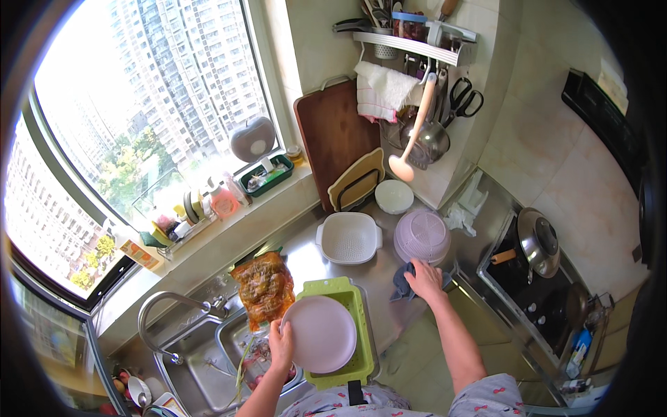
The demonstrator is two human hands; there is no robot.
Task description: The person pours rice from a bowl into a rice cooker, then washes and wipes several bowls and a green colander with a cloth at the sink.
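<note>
My left hand (280, 345) grips the left rim of a round pale pink plate (322, 333), held over a green plastic draining basket (365, 333). My right hand (426, 280) is on a dark grey-blue cloth (403, 284) at the edge of the steel counter. Just beyond it a lilac colander (423, 235) lies with its base up. To its left stands a white basin with two handles (349, 238), and behind them a white bowl (394, 196). A clear bag of brown-orange food (264, 286) lies beside the sink, left of the green basket.
At left is a double steel sink (200, 365) with a curved faucet (172, 294); scraps lie in its right bowl. Cutting boards (338, 130) lean on the wall. A ladle (414, 133) hangs from the rack. The stove at right holds a lidded pan (538, 242).
</note>
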